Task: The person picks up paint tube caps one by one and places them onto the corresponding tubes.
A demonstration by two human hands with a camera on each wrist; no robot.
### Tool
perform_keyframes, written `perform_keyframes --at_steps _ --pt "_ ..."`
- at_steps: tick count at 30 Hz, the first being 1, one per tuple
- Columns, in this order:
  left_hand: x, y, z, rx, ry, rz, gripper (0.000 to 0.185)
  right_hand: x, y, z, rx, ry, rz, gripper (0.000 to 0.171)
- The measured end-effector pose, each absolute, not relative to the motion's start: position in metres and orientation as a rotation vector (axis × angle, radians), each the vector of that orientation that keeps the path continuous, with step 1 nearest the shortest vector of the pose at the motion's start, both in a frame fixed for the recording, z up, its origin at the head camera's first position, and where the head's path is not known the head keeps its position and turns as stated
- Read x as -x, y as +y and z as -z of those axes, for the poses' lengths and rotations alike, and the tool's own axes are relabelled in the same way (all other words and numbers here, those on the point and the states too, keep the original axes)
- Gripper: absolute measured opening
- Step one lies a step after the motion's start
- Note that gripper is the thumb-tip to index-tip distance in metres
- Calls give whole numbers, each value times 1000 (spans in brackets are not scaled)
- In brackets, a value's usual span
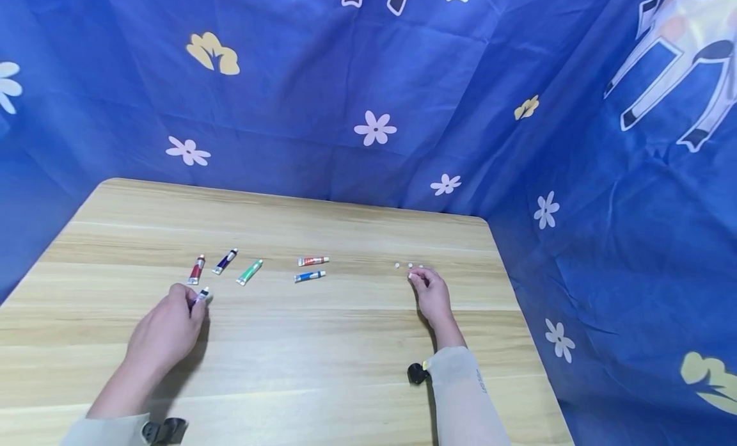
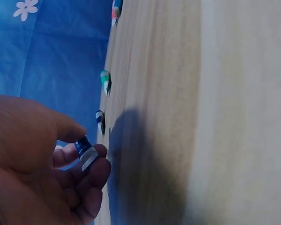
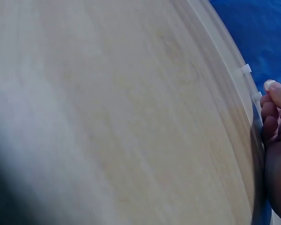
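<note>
Pinched in both hands: a small dark-blue tube with a silver flat end and a tiny white cap-like piece

Thumb and fingertips of the left hand close on the dark-blue tube, over the left part of the pale wood-grained table. Its silver flat end faces the camera in the left wrist view. The right hand holds the white piece between thumb and forefinger, over the right part of the table; whether that piece touches the wood cannot be told.

Just past the left hand lies a slim dark-red tube. To its right, slanting, come a navy-purple tube with a pale band and a bright green tube with a silver flat end; these three have their flat ends toward the person. Between the hands, an orange-red tube lies beyond a bright blue tube, near each other but apart, flat ends to the left.

Three loose white cap-like pieces sit in a short row just beyond the right fingertips. Blue cloth printed with white flowers hangs behind the table and along its right side.
</note>
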State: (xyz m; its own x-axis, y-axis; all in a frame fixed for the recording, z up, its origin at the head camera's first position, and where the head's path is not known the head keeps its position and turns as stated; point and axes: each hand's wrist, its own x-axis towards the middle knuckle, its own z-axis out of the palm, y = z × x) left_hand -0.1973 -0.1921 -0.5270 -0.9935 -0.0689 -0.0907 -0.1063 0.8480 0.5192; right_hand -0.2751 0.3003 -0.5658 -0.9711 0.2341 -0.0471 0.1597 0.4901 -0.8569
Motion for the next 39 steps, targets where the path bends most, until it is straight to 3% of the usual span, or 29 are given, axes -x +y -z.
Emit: perform_keyframes --at_steps 12,19,24,31,39 --pt "187 -197 535 83 2986 -951 36 271 298 571 431 -2335 -1854 14" --pt "183 -198 534 237 2900 -1110 51 271 297 565 463 -2085 -2078 13" --pt "179 -197 531 308 2867 -1248 50 267 297 557 453 -1846 -2248 5" --pt "172 -181 517 324 2701 -1498 46 258 285 548 426 -1534 -2458 22" --pt "170 -163 507 342 2611 -1625 40 250 272 543 446 -1377 -2591 5"
